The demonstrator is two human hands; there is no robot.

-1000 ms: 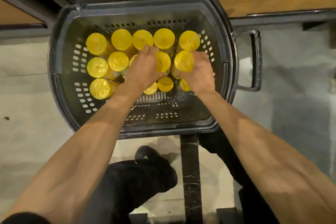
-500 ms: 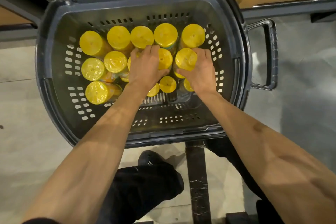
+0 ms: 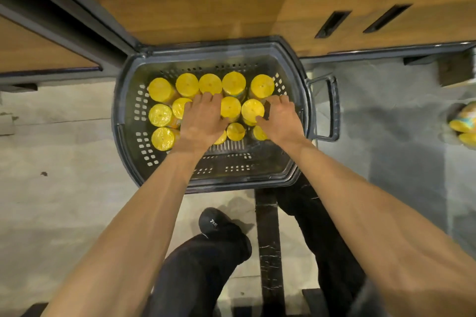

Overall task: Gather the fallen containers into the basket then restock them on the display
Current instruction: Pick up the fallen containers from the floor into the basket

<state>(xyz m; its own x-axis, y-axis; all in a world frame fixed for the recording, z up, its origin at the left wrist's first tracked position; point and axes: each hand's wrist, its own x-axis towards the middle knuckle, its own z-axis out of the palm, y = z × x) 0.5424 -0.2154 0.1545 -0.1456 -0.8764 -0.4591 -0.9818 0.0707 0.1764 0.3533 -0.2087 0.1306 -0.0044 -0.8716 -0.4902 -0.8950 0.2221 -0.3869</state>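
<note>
Head view: basket (image 3: 123, 136) on floor, most containers (image 3: 187, 84) upright inside. My left hand (image 3: 203, 121) and right hand (image 3: 279, 121) each clasp one. More lie at right (image 3: 463, 125); restocking not begun.

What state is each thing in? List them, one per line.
basket: upright on the floor, far half packed with containers, near half bare.
yellow-lidded containers: standing upright in rows, lids on.
left hand: palm down, resting on the containers.
right hand: closed around a container in the middle row.
basket handle: folded out to the right, not held.
containers on the floor: at far right, outside the basket.
</note>
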